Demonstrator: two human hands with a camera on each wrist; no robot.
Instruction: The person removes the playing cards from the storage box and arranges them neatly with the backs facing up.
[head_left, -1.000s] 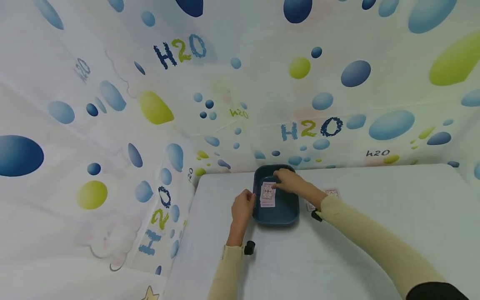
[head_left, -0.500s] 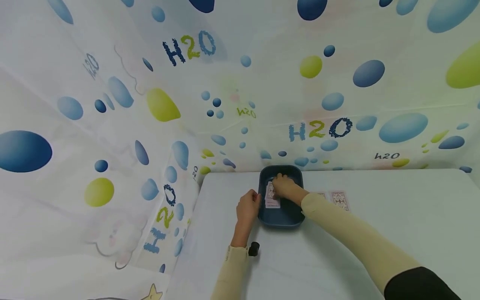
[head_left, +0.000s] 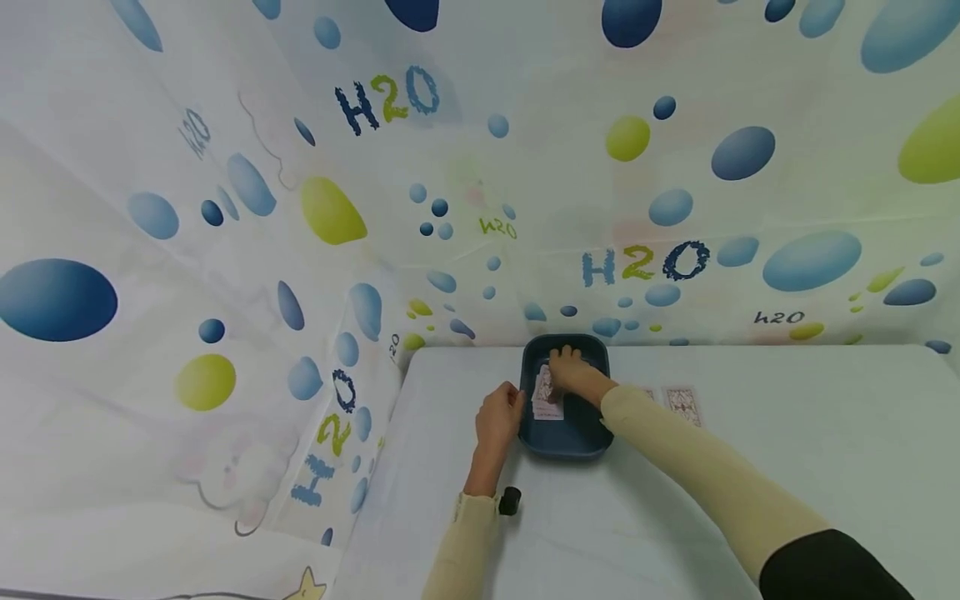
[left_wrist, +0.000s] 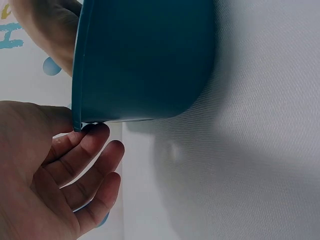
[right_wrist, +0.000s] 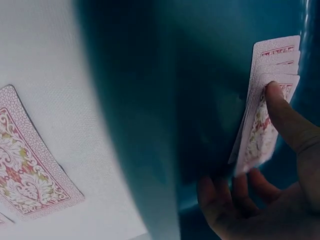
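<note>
A dark blue-green plastic tray (head_left: pixel 567 447) stands near the table's back edge. At its left side, my left hand (head_left: pixel 498 418) pinches the rim between thumb and index finger, the other fingers loosely bent below, as the left wrist view shows. My right hand (head_left: pixel 576 373) reaches inside the tray. In the right wrist view its thumb lies on the back of the top playing card (right_wrist: pixel 260 135), with the fingers curled at that card's near short end. Beneath it, several fanned cards (right_wrist: pixel 274 47) with red patterned backs lie against the tray's wall.
Two more playing cards lie face down on the white table to the right of the tray, one at the far side (head_left: pixel 684 406), the other partly behind the right sleeve (head_left: pixel 675 442). A patterned curtain (head_left: pixel 525 167) hangs right behind the table.
The right hand has moved slightly down and onto the cards in the tray, its thumb and fingers closing at the top card. The left hand stays at the rim. The head view has shifted a little.
</note>
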